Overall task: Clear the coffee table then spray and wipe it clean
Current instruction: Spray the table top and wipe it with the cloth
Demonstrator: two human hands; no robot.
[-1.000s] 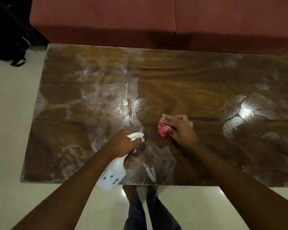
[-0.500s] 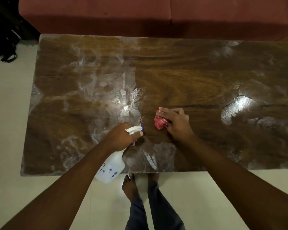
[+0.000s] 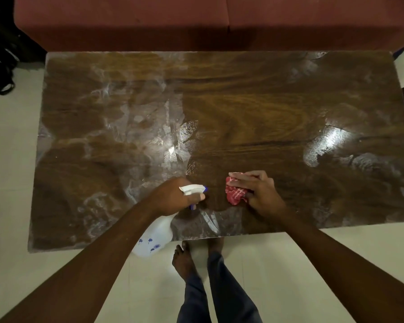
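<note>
From here the clearing looks done: I see nothing standing on the worktop (image 3: 243, 101), only my two hands and what they hold. Spraying also looks well along, with whitish, streaky film over much of the surface. Wiping is only partly done, as I judge it. A darker, cleaner patch of wood grain lies just beyond my right fingers (image 3: 240, 177). Film remains to the left of and beyond my left fingers (image 3: 201, 196), far out to the right of my right fingers, and in a strip on the near side of both.

My left hand (image 3: 173, 197) is curled round the neck of the spray bottle (image 3: 154, 238), with the nozzle pointing toward the cloth (image 3: 234, 194). My right hand (image 3: 259, 194) holds that red cloth bunched against the worktop, fingers laid over it and thumb tucked at its near side.

The trigger is mostly buried under my left fingers, so I cannot tell whether it is squeezed. My forearm covers part of the bottle. Most of the cloth is under my hand. The worktop's right end runs out of frame, and bright glare patches there make wet film hard to tell from reflection.
</note>
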